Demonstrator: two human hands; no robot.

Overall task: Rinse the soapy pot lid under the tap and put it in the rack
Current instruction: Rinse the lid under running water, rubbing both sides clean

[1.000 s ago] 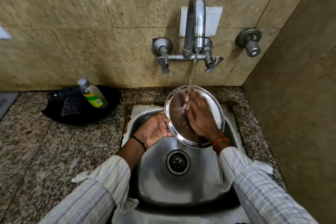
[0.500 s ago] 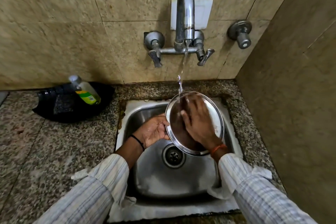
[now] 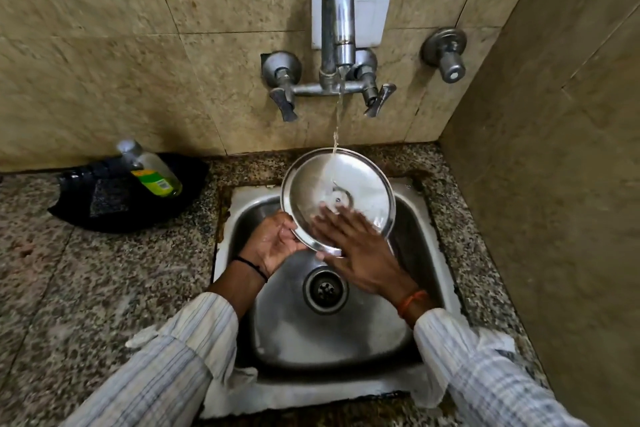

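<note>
Over the steel sink (image 3: 420,218), my blurred right hand (image 3: 360,253) spread flat on the round steel pot lid (image 3: 360,180), my left hand (image 3: 273,246) gripping its lower rim, fingertips hidden behind it.

- A small home kitchen washing corner is being shown, walled with large beige stone-look tiles (image 3: 104,45).
- A square stainless-steel sink (image 3: 419,218) with a round drain is being seen sunk into a speckled grey granite counter (image 3: 104,270).
- Water is being run from a curved chrome wall tap (image 3: 337,10) with two lever handles.
- A clear bottle of yellow-green dish liquid (image 3: 156,173) is being kept tilted in a black dish (image 3: 114,215) beside the sink.
- A round steel pot lid (image 3: 360,180) is being rinsed under the stream.
</note>
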